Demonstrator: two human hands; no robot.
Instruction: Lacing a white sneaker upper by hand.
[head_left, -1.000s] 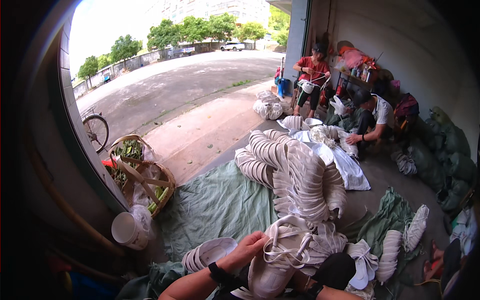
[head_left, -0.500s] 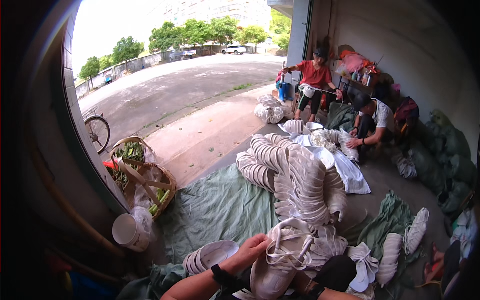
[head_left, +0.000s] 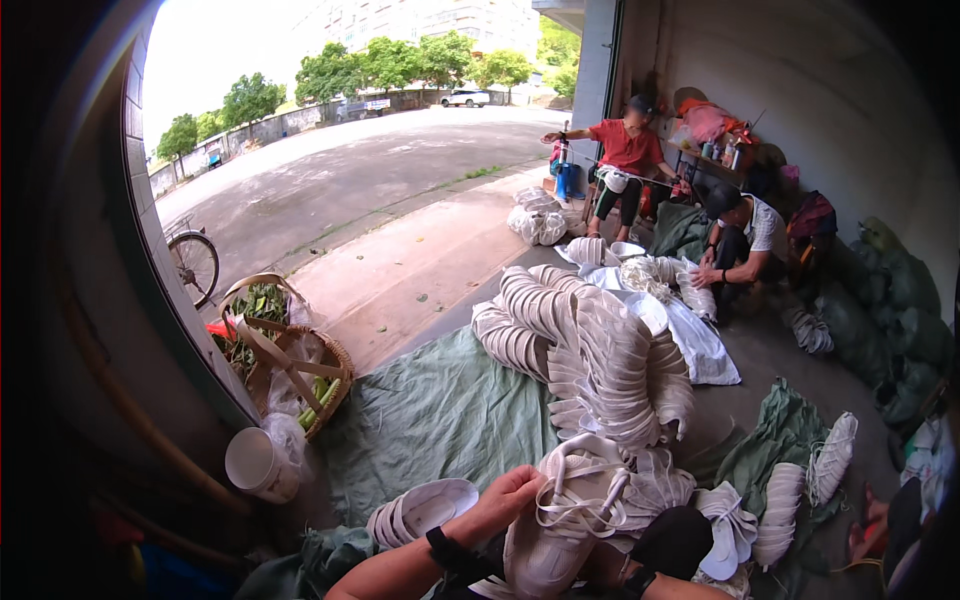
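In front of me is an off-white canvas shoe, tilted upright over my lap. White shoelace runs in loose loops across its opening. My left hand is closed in a pinch on the lace at the shoe's left edge. My right hand is low on the shoe's right side, its fingers mostly hidden behind the shoe. A short stack of white shoe pieces lies left of my left forearm. Beyond the shoe rises a large pile of nested off-white shoe uppers.
Green cloth covers the floor ahead. On the left stand a wicker basket with greens and a white bucket. White soles and bundled uppers lie right. Two people sit working at the back.
Both my hands and the shoe stay almost in place. At the back, the person in red has stretched an arm farther left.
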